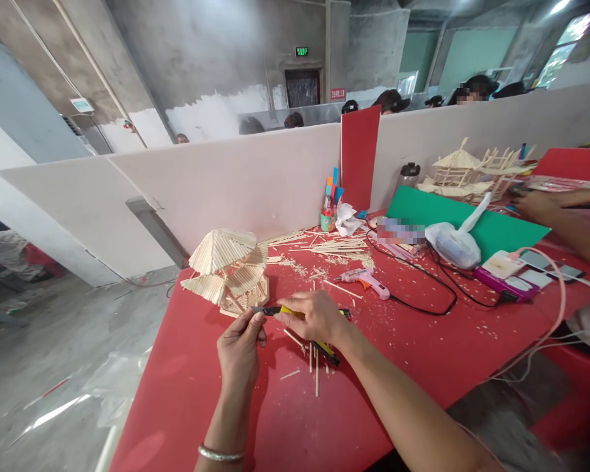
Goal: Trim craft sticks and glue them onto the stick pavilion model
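My right hand (314, 318) is closed round a yellow and black utility knife (286, 311), whose blade end points left. My left hand (239, 347) is pinched at that blade end, fingers together; whether a thin stick is between them I cannot make out. Both hands hover over the red table (201, 400). Just beyond them stands a small pavilion model of wooden sticks (229, 270) with a tiered roof. Loose sticks and shavings (316, 367) lie under my right wrist.
A white glue gun (366, 278) with a black cord lies to the right, a stick pile (334, 247) behind it. A cup of tools (329, 213), a plastic bag (455, 244), a green sheet (496, 229), another person's arm (560, 216) and a second stick model (467, 174) sit further right.
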`<action>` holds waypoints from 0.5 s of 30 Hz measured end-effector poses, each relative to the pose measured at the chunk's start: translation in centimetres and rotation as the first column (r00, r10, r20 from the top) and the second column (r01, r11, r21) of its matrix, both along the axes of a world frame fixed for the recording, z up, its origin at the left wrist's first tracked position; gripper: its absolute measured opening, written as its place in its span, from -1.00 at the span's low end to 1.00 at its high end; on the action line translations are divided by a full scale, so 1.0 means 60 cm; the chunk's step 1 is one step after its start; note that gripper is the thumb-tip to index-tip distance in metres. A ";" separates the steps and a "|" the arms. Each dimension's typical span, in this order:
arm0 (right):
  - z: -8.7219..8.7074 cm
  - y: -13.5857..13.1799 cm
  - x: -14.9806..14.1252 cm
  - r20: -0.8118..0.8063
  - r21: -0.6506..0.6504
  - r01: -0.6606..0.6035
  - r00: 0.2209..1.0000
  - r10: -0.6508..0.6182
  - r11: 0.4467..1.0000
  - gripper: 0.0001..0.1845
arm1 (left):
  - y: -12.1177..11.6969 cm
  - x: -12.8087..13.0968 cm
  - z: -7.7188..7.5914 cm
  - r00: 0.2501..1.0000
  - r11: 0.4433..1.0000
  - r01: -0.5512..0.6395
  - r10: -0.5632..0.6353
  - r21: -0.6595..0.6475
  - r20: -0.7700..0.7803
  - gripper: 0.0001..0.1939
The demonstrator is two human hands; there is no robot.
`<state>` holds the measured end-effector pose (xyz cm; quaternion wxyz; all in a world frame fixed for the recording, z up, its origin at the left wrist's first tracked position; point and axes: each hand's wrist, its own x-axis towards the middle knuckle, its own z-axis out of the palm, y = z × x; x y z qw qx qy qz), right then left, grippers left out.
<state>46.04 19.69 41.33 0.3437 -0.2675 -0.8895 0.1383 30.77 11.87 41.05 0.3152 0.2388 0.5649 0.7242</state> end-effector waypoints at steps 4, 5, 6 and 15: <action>0.001 0.001 0.001 0.007 -0.023 -0.012 1.000 0.013 1.000 -0.72 | -0.001 -0.002 0.002 1.000 1.000 0.012 -0.012 -0.005 -0.022 -0.60; 0.001 0.001 0.001 0.005 -0.014 -0.010 1.000 0.011 1.000 -0.71 | -0.002 -0.002 0.002 1.000 1.000 0.011 -0.011 0.000 -0.020 -0.61; 0.000 0.001 0.001 0.005 0.001 -0.007 1.000 0.007 1.000 -0.71 | -0.002 -0.002 0.002 1.000 1.000 0.008 -0.008 0.009 -0.013 -0.63; -0.001 -0.005 -0.004 0.034 0.155 0.054 0.998 -0.060 0.986 -0.69 | -0.003 0.006 0.007 0.999 0.999 -0.023 0.021 0.041 0.044 -0.63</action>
